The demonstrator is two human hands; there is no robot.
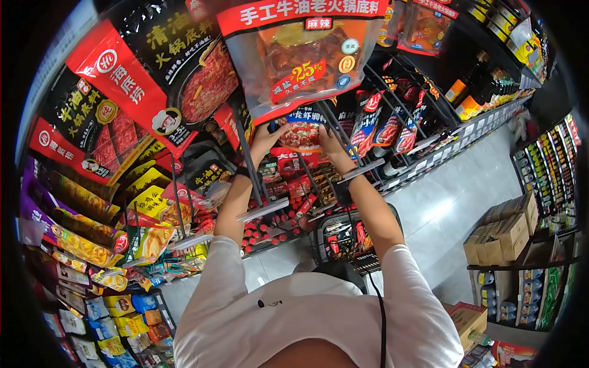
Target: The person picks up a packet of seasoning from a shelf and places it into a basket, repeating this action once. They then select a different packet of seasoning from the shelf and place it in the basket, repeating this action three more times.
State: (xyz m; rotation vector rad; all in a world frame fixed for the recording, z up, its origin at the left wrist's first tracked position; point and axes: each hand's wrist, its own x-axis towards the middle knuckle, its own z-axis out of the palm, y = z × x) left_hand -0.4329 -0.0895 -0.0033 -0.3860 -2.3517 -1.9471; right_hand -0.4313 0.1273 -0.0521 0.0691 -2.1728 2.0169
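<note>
A blue seasoning packet (299, 135) with a picture of red food on its front sits upright in a wire shelf compartment, between my two hands. My left hand (266, 142) grips its left edge, thumb on the front. At its right edge, my right hand (332, 146) holds on in the same way; the fingers behind are hidden. Just above hangs a large red and clear hotpot base pouch (313, 67), which covers the packet's top. Red packets (292, 167) lie in the rack below my hands.
Wire dividers (250, 162) flank both wrists. Other seasoning packets (374, 119) stand to the right, and big hotpot pouches (116, 80) to the left. A black shopping basket (397, 214) with goods is below my right forearm. Cardboard boxes (500, 233) are stacked across the aisle.
</note>
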